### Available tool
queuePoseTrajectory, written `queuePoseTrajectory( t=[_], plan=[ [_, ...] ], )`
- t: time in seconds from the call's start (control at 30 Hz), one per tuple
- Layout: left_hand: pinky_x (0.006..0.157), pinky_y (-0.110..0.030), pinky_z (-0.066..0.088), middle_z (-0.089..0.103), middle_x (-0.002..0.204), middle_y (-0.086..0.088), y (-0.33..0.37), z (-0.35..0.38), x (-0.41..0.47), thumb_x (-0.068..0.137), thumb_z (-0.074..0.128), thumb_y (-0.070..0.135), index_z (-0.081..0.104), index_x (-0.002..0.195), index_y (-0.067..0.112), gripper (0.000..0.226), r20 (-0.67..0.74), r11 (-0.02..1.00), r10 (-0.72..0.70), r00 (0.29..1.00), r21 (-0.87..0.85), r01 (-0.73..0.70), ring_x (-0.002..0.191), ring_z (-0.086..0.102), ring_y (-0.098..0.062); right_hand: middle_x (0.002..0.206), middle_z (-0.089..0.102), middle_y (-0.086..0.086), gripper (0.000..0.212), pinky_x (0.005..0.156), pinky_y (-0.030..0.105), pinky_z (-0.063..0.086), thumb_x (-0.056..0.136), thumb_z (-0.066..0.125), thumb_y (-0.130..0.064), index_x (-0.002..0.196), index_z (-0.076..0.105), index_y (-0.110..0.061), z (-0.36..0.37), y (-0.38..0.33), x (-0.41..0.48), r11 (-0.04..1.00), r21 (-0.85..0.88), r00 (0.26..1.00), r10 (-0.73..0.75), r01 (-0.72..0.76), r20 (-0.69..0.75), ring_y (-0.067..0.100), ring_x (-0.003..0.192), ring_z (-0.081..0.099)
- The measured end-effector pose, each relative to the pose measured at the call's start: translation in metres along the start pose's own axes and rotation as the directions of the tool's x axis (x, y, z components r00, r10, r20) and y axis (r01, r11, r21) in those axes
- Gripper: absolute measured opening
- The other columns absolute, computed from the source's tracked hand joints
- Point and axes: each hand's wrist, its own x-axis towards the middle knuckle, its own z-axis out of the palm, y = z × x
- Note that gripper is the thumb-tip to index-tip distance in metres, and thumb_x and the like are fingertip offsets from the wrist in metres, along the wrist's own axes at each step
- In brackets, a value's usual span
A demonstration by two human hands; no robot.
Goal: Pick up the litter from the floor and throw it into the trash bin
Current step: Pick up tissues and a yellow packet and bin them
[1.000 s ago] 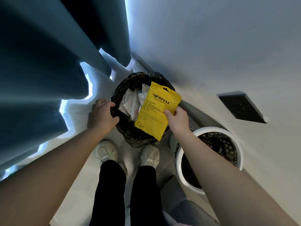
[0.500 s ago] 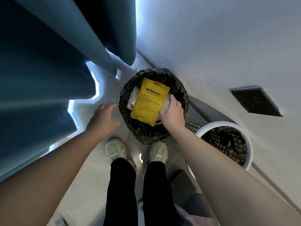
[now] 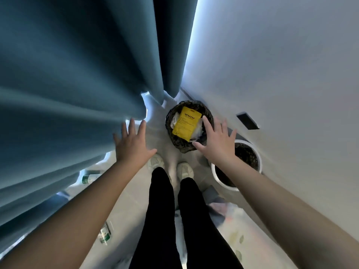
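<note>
Above the trash bin (image 3: 175,140), I am holding both hands flat and empty.

My left hand (image 3: 132,146) and right hand (image 3: 217,142) are spreading their fingers (image 3: 206,123) wide, gripping nothing and touching nothing. The flat, glossy yellow pouch (image 3: 186,123) is lying inside the round bin, on crumpled white paper (image 3: 197,131), ringed by a wrinkled black liner. Two plastic bottles (image 3: 104,232) are lying on the pale floor (image 3: 136,191).

Trash bin (image 3: 171,121) mouth open above — curtain (image 3: 77,84) left, white basket (image 3: 258,158) right.
</note>
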Motion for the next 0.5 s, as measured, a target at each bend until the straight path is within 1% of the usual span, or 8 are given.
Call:
queuePoseTrajectory(
  t=[0.1, 0.17, 0.23, 0.3, 0.4, 0.5],
  plan=[
    [0.112, -0.061, 0.011, 0.000, 0.160, -0.009, -0.004, -0.035, -0.067, 0.072, 0.065, 0.066, 0.008, 0.151, 0.027, 0.105, -0.093, 0.993, -0.098, 0.991, -0.075, 0.092, 0.147, -0.001, -0.034, 0.162, -0.004, 0.007, 0.091, 0.113, 0.066, 0.002, 0.085, 0.048, -0.068, 0.153, -0.002, -0.033, -0.034, -0.014, -0.054, 0.991, -0.047, 0.989, -0.126, 0.123, -0.078, 0.034, 0.148, -0.008],
    [0.111, -0.063, 0.009, -0.002, 0.161, -0.008, -0.005, -0.050, -0.113, 0.072, 0.063, 0.068, 0.005, 0.152, 0.027, 0.106, -0.146, 0.982, -0.166, 0.975, -0.114, 0.150, 0.147, -0.004, -0.034, 0.162, -0.006, 0.006, 0.092, 0.113, 0.067, 0.003, 0.085, 0.047, -0.069, 0.153, -0.004, -0.033, -0.049, -0.021, -0.086, 0.978, -0.082, 0.974, -0.200, 0.192, -0.105, 0.035, 0.148, -0.009],
    [0.111, -0.064, 0.009, -0.001, 0.161, -0.009, -0.005, -0.057, -0.157, 0.073, 0.062, 0.068, 0.005, 0.152, 0.026, 0.106, -0.205, 0.967, -0.226, 0.952, -0.161, 0.195, 0.147, -0.003, -0.035, 0.162, -0.009, 0.006, 0.093, 0.113, 0.067, 0.002, 0.084, 0.046, -0.070, 0.152, -0.007, -0.035, -0.056, -0.028, -0.113, 0.957, -0.120, 0.954, -0.276, 0.262, -0.114, 0.035, 0.148, -0.012],
    [0.111, -0.065, 0.008, 0.000, 0.160, -0.010, -0.005, -0.055, -0.197, 0.073, 0.063, 0.066, 0.007, 0.152, 0.026, 0.104, -0.245, 0.941, -0.298, 0.923, -0.235, 0.241, 0.146, -0.001, -0.036, 0.162, -0.010, 0.005, 0.093, 0.113, 0.067, 0.001, 0.084, 0.046, -0.070, 0.152, -0.007, -0.036, -0.060, -0.036, -0.137, 0.929, -0.147, 0.927, -0.358, 0.341, -0.114, 0.035, 0.147, -0.014],
    [0.110, -0.066, 0.006, 0.001, 0.160, -0.009, -0.009, -0.041, -0.246, 0.072, 0.064, 0.067, 0.007, 0.152, 0.024, 0.107, -0.243, 0.893, -0.414, 0.877, -0.293, 0.340, 0.147, -0.002, -0.035, 0.162, -0.011, 0.005, 0.093, 0.112, 0.066, -0.003, 0.083, 0.048, -0.068, 0.153, -0.003, -0.035, -0.063, -0.048, -0.167, 0.871, -0.200, 0.877, -0.472, 0.448, -0.089, 0.035, 0.147, -0.014],
    [0.111, -0.064, 0.005, -0.001, 0.160, -0.008, -0.017, -0.028, -0.285, 0.070, 0.064, 0.068, 0.004, 0.152, 0.025, 0.110, -0.198, 0.811, -0.551, 0.811, -0.359, 0.463, 0.147, -0.005, -0.034, 0.162, -0.011, 0.004, 0.095, 0.112, 0.067, 0.000, 0.081, 0.051, -0.067, 0.153, -0.002, -0.035, -0.063, -0.067, -0.190, 0.800, -0.247, 0.816, -0.575, 0.546, -0.061, 0.037, 0.147, -0.012]
  ],
)
